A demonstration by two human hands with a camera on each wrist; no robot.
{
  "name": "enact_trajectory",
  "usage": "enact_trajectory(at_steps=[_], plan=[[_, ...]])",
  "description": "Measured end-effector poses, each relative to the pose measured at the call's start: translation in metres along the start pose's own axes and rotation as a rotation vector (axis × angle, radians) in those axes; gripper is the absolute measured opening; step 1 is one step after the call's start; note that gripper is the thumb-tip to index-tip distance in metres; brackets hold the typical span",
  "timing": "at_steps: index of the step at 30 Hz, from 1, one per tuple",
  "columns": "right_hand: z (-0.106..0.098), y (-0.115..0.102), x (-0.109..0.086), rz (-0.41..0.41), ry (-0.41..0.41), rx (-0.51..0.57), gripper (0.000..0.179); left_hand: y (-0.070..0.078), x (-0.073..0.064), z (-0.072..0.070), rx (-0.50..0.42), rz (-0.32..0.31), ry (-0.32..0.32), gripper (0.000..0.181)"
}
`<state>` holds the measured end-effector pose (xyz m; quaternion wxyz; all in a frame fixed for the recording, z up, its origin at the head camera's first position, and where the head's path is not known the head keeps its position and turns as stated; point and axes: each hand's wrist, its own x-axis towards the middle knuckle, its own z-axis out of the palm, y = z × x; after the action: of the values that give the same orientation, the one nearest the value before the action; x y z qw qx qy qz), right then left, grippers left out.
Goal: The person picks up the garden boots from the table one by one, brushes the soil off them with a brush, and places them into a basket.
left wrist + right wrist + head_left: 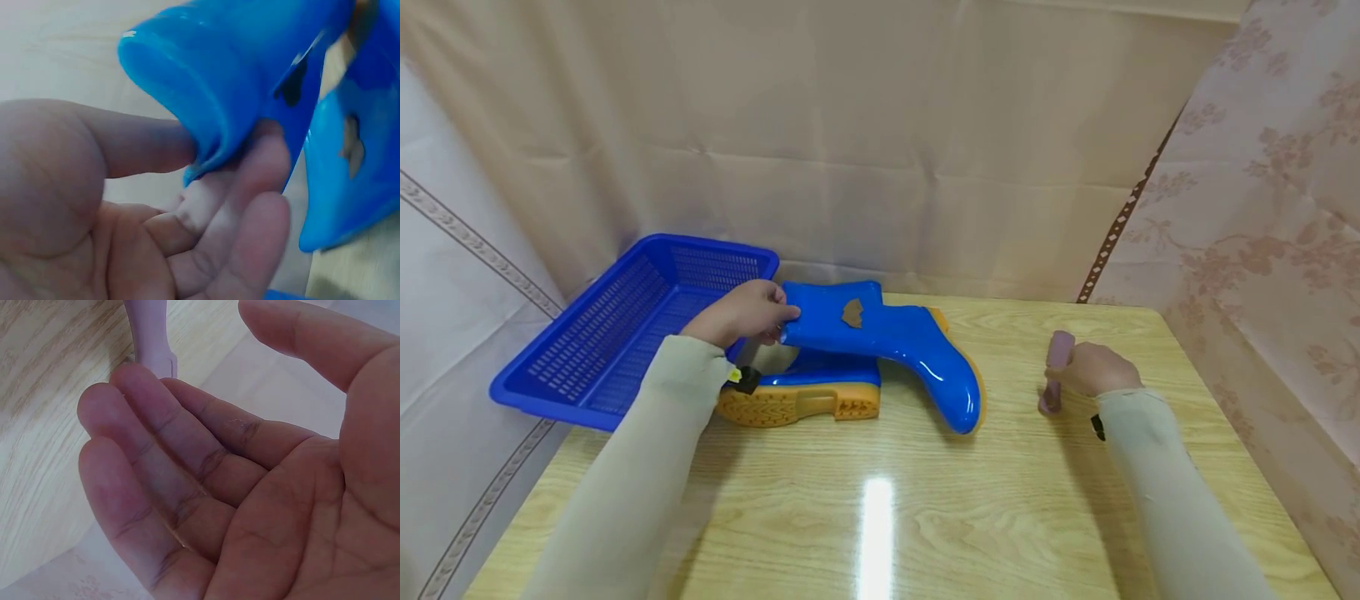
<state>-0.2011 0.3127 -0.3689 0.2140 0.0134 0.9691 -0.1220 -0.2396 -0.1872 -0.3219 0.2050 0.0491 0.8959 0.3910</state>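
The left hand [745,313] pinches the upper glossy blue rubber boot [891,333], which runs right from that grip; the loosely extended right hand [1099,369] is farther

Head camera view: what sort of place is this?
Probably an indoor tabletop workspace screened off with cloth: there's a wood-grain table, a beige curtain behind it, and a floral cloth on the right.

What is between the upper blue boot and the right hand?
The head view shows bare tabletop beside the upper blue boot, then a purple object by the right hand.
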Motion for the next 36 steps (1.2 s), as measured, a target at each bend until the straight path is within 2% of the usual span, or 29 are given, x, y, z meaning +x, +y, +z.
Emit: enact_trajectory(at_steps=[4, 7, 9, 13, 15, 17, 20, 24, 27, 31, 34, 36], plan=[[0.003, 0.001, 0.002, 0.008, -0.017, 0.017, 0.044, 0.006, -0.002, 0.002, -0.147, 0.026, 0.044, 0.022], [0.004, 0.001, 0.004, 0.001, -0.018, 0.022, 0.042, 0.005, -0.002, 0.005, -0.19, 0.036, 0.089, 0.029], [0.006, 0.002, 0.005, -0.005, -0.019, 0.025, 0.041, 0.003, 0.0, 0.008, -0.168, 0.058, 0.113, 0.033], [0.007, 0.003, 0.008, -0.019, -0.028, 0.033, 0.04, -0.004, 0.005, 0.012, -0.064, 0.114, 0.174, 0.032], [0.007, 0.003, 0.008, -0.022, -0.03, 0.034, 0.04, -0.006, 0.008, 0.012, -0.064, 0.125, 0.197, 0.034], [0.008, 0.004, 0.009, -0.021, -0.031, 0.032, 0.04, -0.007, 0.011, 0.013, -0.083, 0.142, 0.203, 0.043], [0.008, 0.006, 0.01, -0.021, -0.034, 0.027, 0.04, -0.007, 0.015, 0.014, -0.057, 0.16, 0.186, 0.053], [0.008, 0.008, 0.011, -0.022, -0.038, 0.023, 0.041, -0.007, 0.018, 0.015, 0.066, 0.185, 0.192, 0.049], [0.007, 0.009, 0.012, -0.014, -0.039, 0.024, 0.042, -0.007, 0.019, 0.016, 0.113, 0.21, 0.221, 0.047], [0.008, 0.011, 0.014, 0.018, -0.028, 0.013, 0.054, -0.01, 0.019, 0.016, 0.142, 0.237, 0.267, 0.044], [0.01, 0.012, 0.016, 0.068, -0.02, 0.01, 0.068, -0.01, 0.019, 0.017, 0.124, 0.244, 0.299, 0.041], [0.013, 0.013, 0.018, 0.099, -0.018, 0.018, 0.068, -0.009, 0.019, 0.018, 0.116, 0.257, 0.314, 0.038]])
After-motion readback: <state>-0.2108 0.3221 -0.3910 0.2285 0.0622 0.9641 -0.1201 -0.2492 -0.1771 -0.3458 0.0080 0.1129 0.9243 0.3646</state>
